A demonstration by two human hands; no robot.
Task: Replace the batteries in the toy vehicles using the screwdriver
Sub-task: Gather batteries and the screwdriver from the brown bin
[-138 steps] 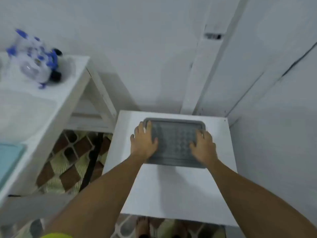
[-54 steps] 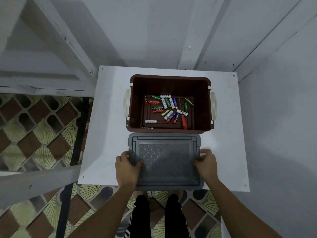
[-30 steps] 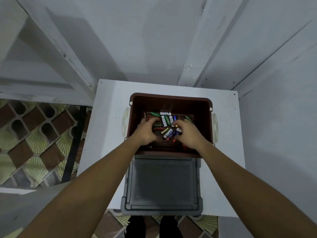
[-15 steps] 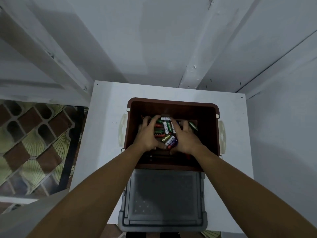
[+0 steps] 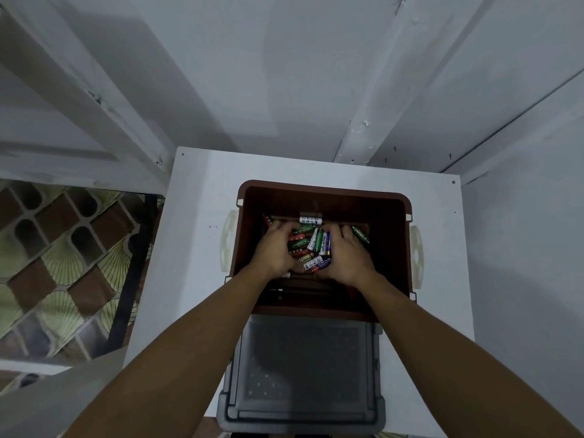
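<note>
An open brown plastic box [image 5: 322, 197] stands on a small white table [image 5: 196, 248]. Several loose batteries [image 5: 311, 243], green, red, white and blue, lie heaped on its floor. Both my hands are inside the box. My left hand [image 5: 273, 254] curls around the left side of the heap and my right hand [image 5: 346, 257] curls around the right side, cupping the batteries between them. One green battery [image 5: 361, 234] lies apart past my right fingers. No screwdriver or toy vehicle shows clearly.
The box's grey lid [image 5: 303, 371] lies flat on the table's near edge, overhanging it. White walls close in behind and on the right. A white shelf frame [image 5: 94, 121] and patterned floor [image 5: 57, 263] are on the left.
The lid came off the box and was laid in front of it. Both hands then went into the box and have drawn the scattered batteries together into a heap.
</note>
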